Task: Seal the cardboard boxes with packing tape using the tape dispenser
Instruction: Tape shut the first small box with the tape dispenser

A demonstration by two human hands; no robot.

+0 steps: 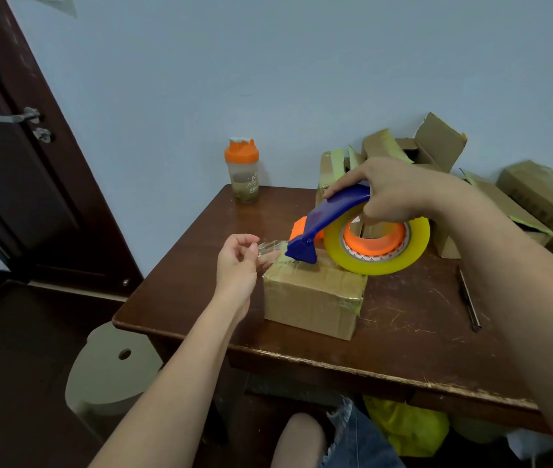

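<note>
Both hands busy; left hand [239, 261] pinches tape end [268, 248]; right hand [391, 194] grips dispenser [329, 219], fingers hidden.

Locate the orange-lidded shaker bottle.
Head view: the orange-lidded clear plastic shaker bottle stands at the dark wooden table's far-left corner by the wall, left of the stacked cardboard boxes.

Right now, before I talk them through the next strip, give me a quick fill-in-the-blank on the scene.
1. The right hand grips the ____ tape dispenser.
2. The left hand pinches the loose end of the ____.
3. The cardboard box sits on the ____ table.
4. The shaker bottle has an ____ lid.

Missing words: blue; tape; wooden; orange
</note>
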